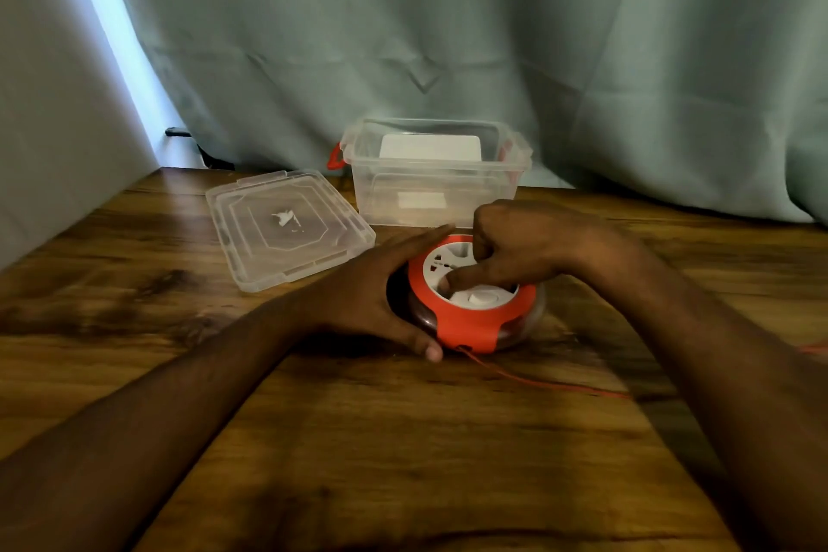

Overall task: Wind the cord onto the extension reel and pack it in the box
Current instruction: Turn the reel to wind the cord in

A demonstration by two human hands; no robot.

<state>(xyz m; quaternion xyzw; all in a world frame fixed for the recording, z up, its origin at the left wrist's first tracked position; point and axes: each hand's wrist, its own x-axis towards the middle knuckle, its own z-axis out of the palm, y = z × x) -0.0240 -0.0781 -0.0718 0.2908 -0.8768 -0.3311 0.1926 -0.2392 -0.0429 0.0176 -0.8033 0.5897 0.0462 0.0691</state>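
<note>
A round red and white extension reel (475,318) lies flat on the wooden table (358,439), just in front of the box. My left hand (376,296) cups the reel's left side, thumb at its front edge. My right hand (519,247) rests on top, fingers curled, with a fingertip pressed into the white centre disc. A thin red cord (537,381) leaves the reel's front and runs right across the table towards the edge. The clear plastic box (434,175) with red latches stands open behind the reel.
The box's clear lid (286,229) lies flat to the left of the box. A green curtain (493,36) hangs behind the table. A pale wall (53,81) borders the left side. White labels show through the box walls.
</note>
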